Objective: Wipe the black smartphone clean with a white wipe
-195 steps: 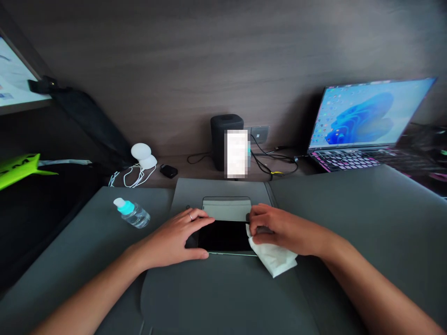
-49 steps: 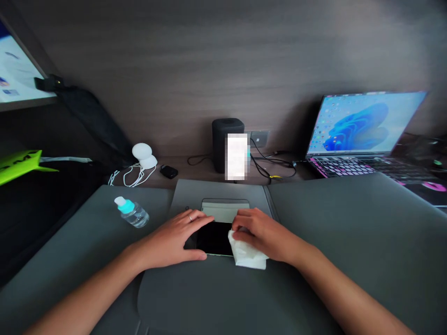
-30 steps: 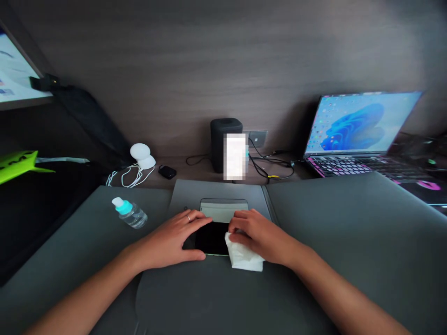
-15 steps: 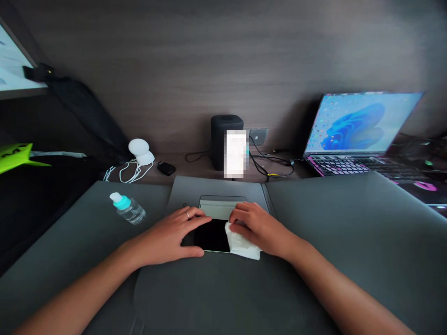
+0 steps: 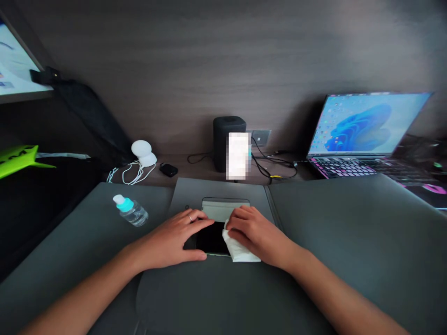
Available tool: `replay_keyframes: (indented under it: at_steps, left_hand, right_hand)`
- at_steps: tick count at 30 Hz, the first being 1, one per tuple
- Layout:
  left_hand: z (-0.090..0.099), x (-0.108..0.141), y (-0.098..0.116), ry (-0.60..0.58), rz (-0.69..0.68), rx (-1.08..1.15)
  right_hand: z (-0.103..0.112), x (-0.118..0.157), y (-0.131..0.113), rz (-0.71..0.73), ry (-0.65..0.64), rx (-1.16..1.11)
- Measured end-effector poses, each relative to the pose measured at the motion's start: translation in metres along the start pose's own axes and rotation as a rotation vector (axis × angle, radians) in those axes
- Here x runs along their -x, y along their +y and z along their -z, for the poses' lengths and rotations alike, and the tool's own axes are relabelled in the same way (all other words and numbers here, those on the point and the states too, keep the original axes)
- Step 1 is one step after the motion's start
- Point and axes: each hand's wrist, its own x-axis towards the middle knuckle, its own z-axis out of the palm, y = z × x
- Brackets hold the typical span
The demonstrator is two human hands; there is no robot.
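The left hand [image 5: 171, 239] spans the phone [image 5: 211, 238], fingers closed across its width: thumb at the near edge, index finger at the far edge (a ring is worn on this hand). The phone lies flat, dark face up, on the grey mat [image 5: 209, 298], between both hands. At its right part, the right hand [image 5: 256, 232] has its fingers closed on a white tissue [image 5: 242, 249], which covers that end of the phone and hangs past its near edge. Just beyond the phone lies a pale flat panel [image 5: 217, 211]. To the left, a clear bottle [image 5: 134, 212] with a turquoise collar lies tilted. Farther off stand a black speaker [image 5: 219, 146] and, far right, an open laptop [image 5: 363, 125].
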Motion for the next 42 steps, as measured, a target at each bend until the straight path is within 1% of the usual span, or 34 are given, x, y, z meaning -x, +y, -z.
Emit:
replay_keyframes:
  at_steps: [2,7,8,10,13,17,23,26,29,32,38,42]
  left_hand:
    - [-0.0008,0.0000,-0.0005,0.005,0.003,0.003]
    - [-0.0007,0.0003,-0.0006,0.021,-0.016,0.005]
    - [-0.0005,0.0002,-0.0002,0.018,-0.015,0.005]
    - [-0.0001,0.0002,0.0005,0.014,-0.009,0.005]
    - [-0.0001,0.0002,0.0006,0.019,0.004,0.008]
    - [-0.0008,0.0004,0.0000,0.028,-0.023,0.003]
    - [-0.0009,0.0002,0.0008,0.022,-0.019,0.012]
    - [-0.0006,0.0000,0.0006,0.010,-0.021,-0.006]
    - [-0.0002,-0.0001,0.0008,0.002,-0.021,-0.012]
    - [0.0000,0.0001,0.0013,0.007,-0.015,-0.003]
    - [0.0003,0.0001,0.0016,0.019,-0.039,-0.004]
    - [0.0003,0.0002,0.0007,0.014,-0.027,0.009]
  right_hand:
    - [0.0000,-0.0011,-0.0033,0.030,0.000,0.012]
    - [0.0028,0.0016,-0.0077,0.057,0.076,-0.008]
    - [0.0032,0.0022,-0.0082,0.069,0.065,-0.025]
    - [0.0036,0.0028,-0.0087,0.080,0.002,-0.064]
    - [0.0035,0.0037,-0.0080,0.063,-0.088,-0.099]
    - [0.0018,0.0034,-0.0082,0.048,-0.114,-0.121]
    - [0.0000,0.0001,-0.0025,0.028,-0.074,-0.138]
    - [0.0005,0.0017,0.0001,0.027,-0.082,-0.170]
    - [-0.0007,0.0006,-0.0014,0.033,-0.072,-0.204]
    - [-0.0006,-0.0011,-0.0018,0.006,-0.061,-0.211]
    - [0.0007,0.0017,-0.0031,0.004,-0.101,-0.174]
    - [0.0013,0.0009,-0.0066,0.002,-0.063,-0.174]
